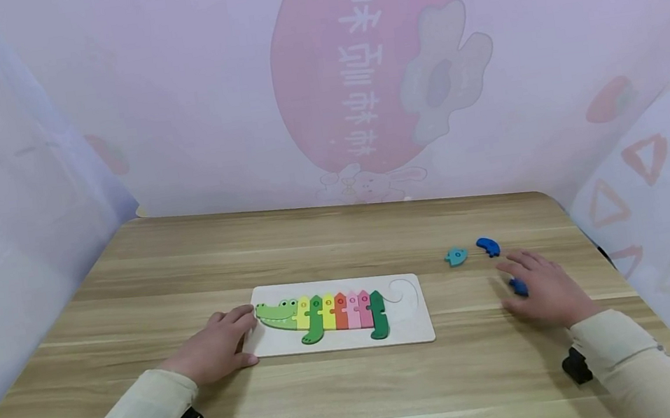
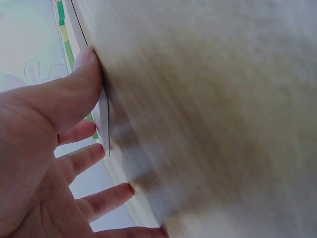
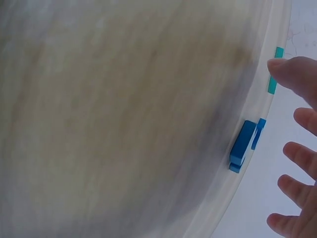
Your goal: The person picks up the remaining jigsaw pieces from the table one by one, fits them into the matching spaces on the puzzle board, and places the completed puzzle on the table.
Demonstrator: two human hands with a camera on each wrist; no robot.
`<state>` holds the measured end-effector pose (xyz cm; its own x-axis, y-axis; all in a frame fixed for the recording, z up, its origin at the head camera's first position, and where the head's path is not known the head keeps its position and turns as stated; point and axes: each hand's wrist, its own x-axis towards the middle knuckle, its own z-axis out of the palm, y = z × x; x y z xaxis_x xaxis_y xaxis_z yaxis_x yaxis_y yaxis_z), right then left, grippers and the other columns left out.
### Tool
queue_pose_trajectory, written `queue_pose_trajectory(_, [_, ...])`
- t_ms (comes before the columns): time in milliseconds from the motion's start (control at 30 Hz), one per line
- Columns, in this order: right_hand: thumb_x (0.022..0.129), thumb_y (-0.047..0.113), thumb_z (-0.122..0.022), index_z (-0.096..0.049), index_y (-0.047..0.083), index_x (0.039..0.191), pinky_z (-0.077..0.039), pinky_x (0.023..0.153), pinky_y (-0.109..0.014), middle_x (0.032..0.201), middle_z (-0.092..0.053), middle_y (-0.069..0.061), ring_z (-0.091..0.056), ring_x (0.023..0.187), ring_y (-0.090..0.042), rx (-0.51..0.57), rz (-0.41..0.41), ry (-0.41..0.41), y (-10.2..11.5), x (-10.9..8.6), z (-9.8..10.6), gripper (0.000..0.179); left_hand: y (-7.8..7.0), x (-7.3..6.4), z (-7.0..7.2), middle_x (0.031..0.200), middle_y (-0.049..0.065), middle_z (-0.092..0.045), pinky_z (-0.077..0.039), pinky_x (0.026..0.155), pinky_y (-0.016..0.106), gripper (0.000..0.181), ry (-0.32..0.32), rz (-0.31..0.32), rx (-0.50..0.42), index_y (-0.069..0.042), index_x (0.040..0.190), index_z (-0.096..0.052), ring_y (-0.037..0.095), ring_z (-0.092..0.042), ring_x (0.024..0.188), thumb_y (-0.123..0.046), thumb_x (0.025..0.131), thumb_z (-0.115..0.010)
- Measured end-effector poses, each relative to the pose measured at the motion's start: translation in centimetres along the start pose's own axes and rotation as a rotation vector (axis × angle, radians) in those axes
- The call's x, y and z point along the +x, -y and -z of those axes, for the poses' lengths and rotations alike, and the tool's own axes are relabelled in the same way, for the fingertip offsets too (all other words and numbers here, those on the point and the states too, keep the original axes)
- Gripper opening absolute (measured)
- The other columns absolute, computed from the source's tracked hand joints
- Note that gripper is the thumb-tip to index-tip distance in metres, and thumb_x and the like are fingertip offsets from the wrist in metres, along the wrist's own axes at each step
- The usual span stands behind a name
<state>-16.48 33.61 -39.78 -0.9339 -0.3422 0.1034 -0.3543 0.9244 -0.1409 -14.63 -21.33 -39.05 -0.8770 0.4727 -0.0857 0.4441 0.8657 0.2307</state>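
Note:
A white puzzle board (image 1: 352, 341) lies on the table with a colourful crocodile puzzle (image 1: 338, 311) in it. At its left end rests my left hand (image 1: 216, 345), thumb and some fingertips at the board's edge. The left wrist view shows the fingers (image 2: 106, 198) spread, the lower ones reaching down to the tabletop. My right hand (image 1: 545, 287) hovers with parted fingers over a blue puzzle piece (image 1: 518, 286), partly covered by it in the head view. That blue piece stands apart from the fingers in the right wrist view.
Beyond the right hand lie a curved blue puzzle piece (image 1: 489, 246) and a teal puzzle piece (image 1: 456, 256). A wooden table (image 1: 335, 406) bears everything. Pale printed curtains (image 1: 202, 113) hang behind it and at both sides.

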Motion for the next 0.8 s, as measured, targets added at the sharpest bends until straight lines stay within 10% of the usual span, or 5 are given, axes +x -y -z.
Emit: queue_pose_trajectory(800, [0.082, 0.033, -0.075, -0.056, 0.0, 0.131, -0.034, 0.096, -0.069, 0.134, -0.05, -0.027, -0.039, 0.126, -0.052, -0.014, -0.045, 0.025, -1.4, 0.0, 0.0, 0.062, -0.2, -0.1, 0.1, 0.141, 0.023, -0.045, -0.049, 0.089, 0.053, 0.041, 0.001, -0.009, -0.003, -0.009, 0.113, -0.058, 0.044, -0.048, 0.115, -0.03, 0.083, -0.076])
